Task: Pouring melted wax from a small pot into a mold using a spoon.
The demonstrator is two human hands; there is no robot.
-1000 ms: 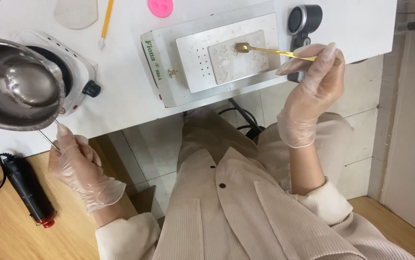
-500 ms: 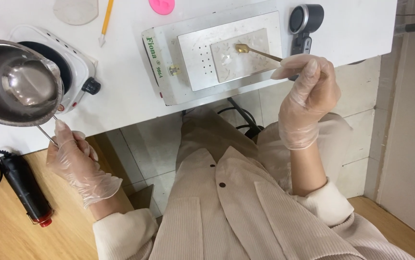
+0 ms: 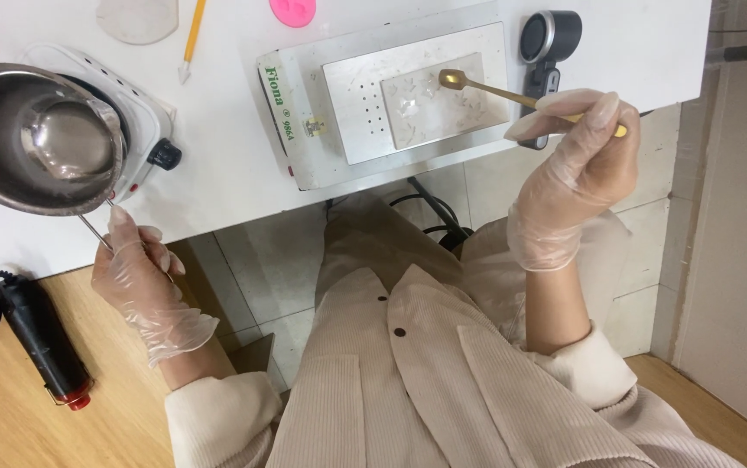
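Gold spoon (image 3: 477, 85) pinched in the gloved right hand (image 3: 574, 173), bowl over the pale slab (image 3: 434, 108) on the hotplate (image 3: 391, 100); best kept level, while left hand (image 3: 141, 282) grips the steel pot's (image 3: 35, 139) handle steady.

No packages, signs or screens before me. Only label-like marks sit on white heating plate unit (image 3: 304, 130), middle of my desk (image 3: 217, 165): strip of green lettering (image 3: 278, 97) runs along its left rim, printed straight onto white casing, reading sideways from where I sit. Just right of it, small pale sticker (image 3: 313, 128), roughly square, with tiny dark marks, too small to make out. Both lie on flat white border left of grey metal plate (image 3: 356, 113).
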